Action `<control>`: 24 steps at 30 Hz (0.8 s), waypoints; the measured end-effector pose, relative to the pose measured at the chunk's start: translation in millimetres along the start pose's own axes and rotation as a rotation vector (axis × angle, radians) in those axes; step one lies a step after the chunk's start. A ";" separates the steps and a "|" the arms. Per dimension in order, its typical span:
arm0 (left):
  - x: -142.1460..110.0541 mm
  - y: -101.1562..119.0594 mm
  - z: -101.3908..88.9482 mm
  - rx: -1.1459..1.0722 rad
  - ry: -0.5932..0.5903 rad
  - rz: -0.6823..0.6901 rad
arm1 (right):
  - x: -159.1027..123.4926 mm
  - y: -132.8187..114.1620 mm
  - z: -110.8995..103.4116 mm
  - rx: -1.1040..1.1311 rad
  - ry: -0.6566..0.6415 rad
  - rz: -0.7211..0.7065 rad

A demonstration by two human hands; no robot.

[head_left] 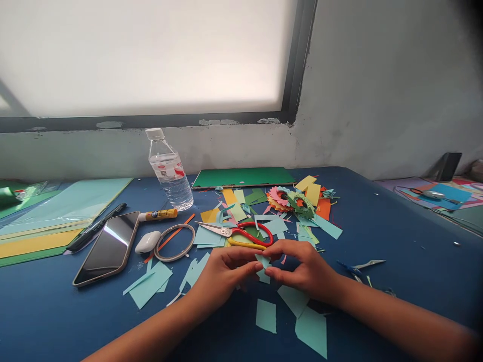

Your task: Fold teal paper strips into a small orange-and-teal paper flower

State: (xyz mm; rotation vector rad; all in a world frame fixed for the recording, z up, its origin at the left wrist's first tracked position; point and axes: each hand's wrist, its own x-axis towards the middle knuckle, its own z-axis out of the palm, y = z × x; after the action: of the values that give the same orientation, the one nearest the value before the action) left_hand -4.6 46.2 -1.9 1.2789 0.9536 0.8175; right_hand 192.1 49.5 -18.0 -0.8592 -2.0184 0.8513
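Note:
Both hands meet at the middle of the blue table, just in front of the red-and-yellow-handled scissors point(241, 232). Between their fingertips is a small piece of light-blue paper point(263, 261). My left hand point(230, 269) pinches it from the left, and my right hand point(298, 266) pinches it from the right. Light-blue paper pieces lie around the hands, among them a rectangle point(266, 315) below and a larger piece point(311, 332) under the right wrist. Beyond the scissors sit ring-shaped pleated paper pieces point(290, 201) in pink, orange and green.
To the left are a phone point(107, 249), a black marker point(96, 229), a glue stick point(158, 214), an earbud case point(147, 242) and a tape roll point(158, 256). A water bottle point(169, 173) stands behind them. Blue-handled scissors point(354, 270) lie right of the right hand.

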 end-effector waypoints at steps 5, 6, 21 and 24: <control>-1.3 -3.1 -1.7 0.016 0.007 -0.019 | 1.6 -0.3 -2.4 0.072 -0.038 0.102; -1.5 -3.2 -1.9 0.013 0.004 -0.018 | 2.1 -0.2 -3.0 0.083 -0.046 0.122; -4.0 0.4 2.3 0.236 -0.029 -0.032 | 2.9 -4.1 -1.6 -0.031 -0.034 -0.049; -6.6 5.7 1.9 0.412 -0.073 -0.024 | 0.8 -10.4 0.9 -0.021 -0.069 0.012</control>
State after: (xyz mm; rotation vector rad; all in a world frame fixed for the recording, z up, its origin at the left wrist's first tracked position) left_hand -5.5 40.1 4.6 1.6349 1.1120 0.5661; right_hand 188.0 44.1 -9.9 -0.8651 -2.0876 0.8787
